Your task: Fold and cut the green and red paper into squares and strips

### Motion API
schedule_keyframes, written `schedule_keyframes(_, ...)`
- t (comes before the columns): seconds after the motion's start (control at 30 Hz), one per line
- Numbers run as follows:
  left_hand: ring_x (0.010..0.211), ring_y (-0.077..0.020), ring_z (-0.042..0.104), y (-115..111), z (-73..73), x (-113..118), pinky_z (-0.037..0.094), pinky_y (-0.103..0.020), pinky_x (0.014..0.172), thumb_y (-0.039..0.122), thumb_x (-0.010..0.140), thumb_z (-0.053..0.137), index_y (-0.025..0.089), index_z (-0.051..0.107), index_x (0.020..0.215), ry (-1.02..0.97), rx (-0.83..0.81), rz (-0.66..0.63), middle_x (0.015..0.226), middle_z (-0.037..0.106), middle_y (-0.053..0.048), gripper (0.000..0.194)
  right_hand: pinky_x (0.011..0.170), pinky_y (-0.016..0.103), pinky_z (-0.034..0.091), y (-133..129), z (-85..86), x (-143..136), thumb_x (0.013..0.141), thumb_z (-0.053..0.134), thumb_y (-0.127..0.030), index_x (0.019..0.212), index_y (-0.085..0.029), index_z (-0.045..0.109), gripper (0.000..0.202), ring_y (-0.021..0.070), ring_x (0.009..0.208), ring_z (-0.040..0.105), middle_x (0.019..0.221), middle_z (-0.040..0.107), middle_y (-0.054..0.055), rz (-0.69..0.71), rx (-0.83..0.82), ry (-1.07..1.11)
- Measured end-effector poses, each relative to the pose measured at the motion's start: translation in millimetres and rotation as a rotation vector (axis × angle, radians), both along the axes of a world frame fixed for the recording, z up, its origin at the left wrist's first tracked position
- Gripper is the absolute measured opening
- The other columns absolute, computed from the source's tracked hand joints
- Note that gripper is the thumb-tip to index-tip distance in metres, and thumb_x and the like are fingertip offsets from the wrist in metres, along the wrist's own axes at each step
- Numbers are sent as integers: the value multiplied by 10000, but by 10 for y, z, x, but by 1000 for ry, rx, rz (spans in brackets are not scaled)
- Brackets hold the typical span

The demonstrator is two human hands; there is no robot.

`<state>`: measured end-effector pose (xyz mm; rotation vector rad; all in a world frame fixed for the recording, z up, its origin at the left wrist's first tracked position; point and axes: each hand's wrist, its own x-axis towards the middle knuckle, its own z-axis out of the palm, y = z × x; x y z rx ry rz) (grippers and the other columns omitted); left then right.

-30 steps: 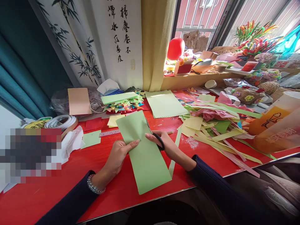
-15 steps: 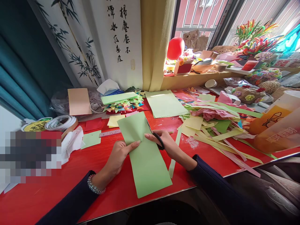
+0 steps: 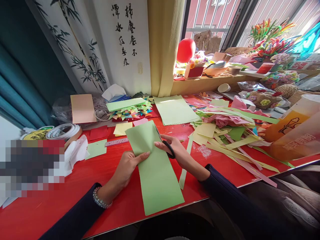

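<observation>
A long sheet of green paper (image 3: 160, 180) slants across the front of the table, its near end close to the edge. My left hand (image 3: 127, 166) pinches its left side, thumb on top and fingers underneath. On the other side, my right hand (image 3: 176, 150) is closed around black-handled scissors (image 3: 171, 149). The scissors lie along the paper's upper right edge, with the blades mostly hidden by hand and sheet. My right thumb rests on the paper. A narrow green strip (image 3: 184, 173) lies to the right, under my right wrist.
Paper strips (image 3: 230, 146) are heaped at the right, beside tall orange drink cups (image 3: 287, 123). Pale green sheets (image 3: 175, 111) lie at the back. Left of them are folded paper pieces (image 3: 131, 110), yellow squares (image 3: 122, 128), a pink ruler (image 3: 116, 142) and tape rolls (image 3: 62, 131).
The view has shifted slightly. Both hands keep their hold, and the paper's near end sits a little lower in view. Nothing was let go.
</observation>
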<state>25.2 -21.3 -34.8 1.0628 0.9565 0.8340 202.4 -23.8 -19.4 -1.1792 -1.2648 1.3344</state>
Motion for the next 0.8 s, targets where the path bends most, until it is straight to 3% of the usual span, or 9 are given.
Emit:
schedule_keyframes(0.1,811,-261,654,0,-6,2,516,-336,709,307,693,676,110,686,862,-4,1,3,869,709,-109,260,478,238,391,-10,16,3,593,716,-450,1161,-97,520,697,134,554,493,624,555,6,-26,-12,-13)
schedule_keyframes(0.27,793,-252,658,-11,-12,6,517,-313,687,310,688,680,111,692,832,13,-10,-11,845,712,-102,245,484,255,416,-18,30,8,598,707,-462,1188,-120,507,710,151,555,513,595,552,-3,-33,-10,-13)
schedule_keyframes(0.8,758,-236,663,-41,-27,47,511,-297,670,309,701,668,128,694,825,33,-8,-69,833,717,-79,221,469,244,374,-33,35,19,629,696,-423,1228,-153,480,691,143,530,486,553,519,-31,-48,4,15)
